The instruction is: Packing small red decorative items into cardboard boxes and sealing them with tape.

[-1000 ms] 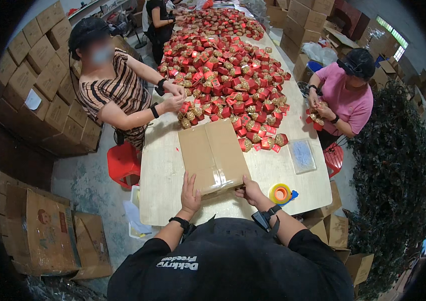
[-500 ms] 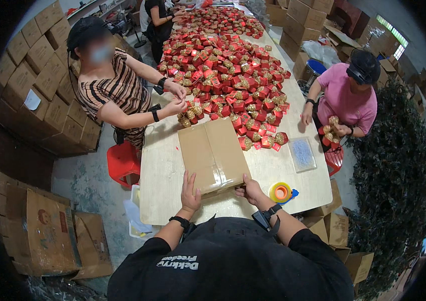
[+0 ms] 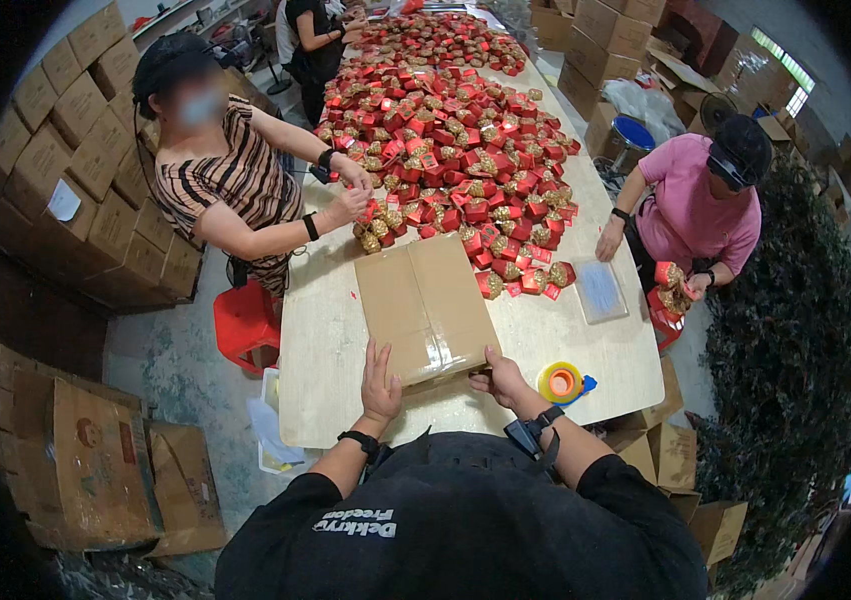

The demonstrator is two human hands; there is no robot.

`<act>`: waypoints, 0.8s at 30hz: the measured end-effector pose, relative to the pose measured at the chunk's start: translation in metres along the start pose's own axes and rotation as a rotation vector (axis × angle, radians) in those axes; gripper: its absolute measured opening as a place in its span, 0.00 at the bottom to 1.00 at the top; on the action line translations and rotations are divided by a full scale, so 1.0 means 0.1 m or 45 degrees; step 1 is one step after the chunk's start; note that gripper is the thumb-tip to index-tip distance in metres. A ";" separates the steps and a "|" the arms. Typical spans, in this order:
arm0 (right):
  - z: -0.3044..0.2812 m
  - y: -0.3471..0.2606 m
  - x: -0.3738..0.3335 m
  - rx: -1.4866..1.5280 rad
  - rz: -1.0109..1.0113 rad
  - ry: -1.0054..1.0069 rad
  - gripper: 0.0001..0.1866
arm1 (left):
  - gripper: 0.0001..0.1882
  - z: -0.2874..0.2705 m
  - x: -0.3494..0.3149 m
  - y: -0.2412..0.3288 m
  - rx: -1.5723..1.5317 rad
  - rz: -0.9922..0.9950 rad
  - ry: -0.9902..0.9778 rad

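A closed brown cardboard box (image 3: 425,305), with clear tape along its seam, is at the near end of the pale table in front of me. My left hand (image 3: 381,388) is at its near left corner, fingers stretched along the side and thumb at the front. My right hand (image 3: 501,382) grips the near right corner, with some fingers hidden under the edge. Together both hands hold the box. A yellow tape roll (image 3: 559,383) with a blue piece beside it lies to the right of my right hand.
Red and gold ornaments (image 3: 445,130) cover the table (image 3: 325,390) beyond the box. A clear tray (image 3: 601,292) lies at the right edge. Co-workers in a striped top (image 3: 235,170) and a pink shirt (image 3: 695,190) handle ornaments at either side. A red stool (image 3: 245,325) stands left.
My hands and the box have stayed in place. The co-worker in pink has leaned right, one hand now by the clear tray. The striped-top co-worker's hands have shifted slightly.
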State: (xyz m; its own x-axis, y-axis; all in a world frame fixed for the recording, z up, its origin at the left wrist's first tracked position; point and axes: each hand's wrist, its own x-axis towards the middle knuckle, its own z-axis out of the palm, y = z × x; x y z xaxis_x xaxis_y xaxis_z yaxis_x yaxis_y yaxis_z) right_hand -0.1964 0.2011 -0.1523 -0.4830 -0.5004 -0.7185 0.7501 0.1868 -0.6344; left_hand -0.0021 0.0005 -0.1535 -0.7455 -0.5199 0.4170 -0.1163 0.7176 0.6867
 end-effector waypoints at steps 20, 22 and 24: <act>0.06 -0.15 0.05 0.501 0.047 0.060 0.12 | 0.32 -0.01 0.00 0.01 -0.040 -0.006 -0.009; 0.07 -0.17 0.05 0.543 0.065 0.044 0.10 | 0.32 0.00 0.00 0.01 -0.029 -0.004 -0.006; 0.08 -0.20 0.03 0.566 0.120 0.095 0.08 | 0.32 0.00 -0.01 0.00 -0.026 -0.003 -0.004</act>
State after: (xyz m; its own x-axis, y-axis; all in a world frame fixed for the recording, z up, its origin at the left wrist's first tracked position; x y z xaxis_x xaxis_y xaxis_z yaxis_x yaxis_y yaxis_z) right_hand -0.2090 0.1887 -0.1395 -0.4226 -0.4334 -0.7960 0.9053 -0.1606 -0.3932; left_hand -0.0016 0.0010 -0.1538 -0.7472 -0.5199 0.4139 -0.1042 0.7068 0.6997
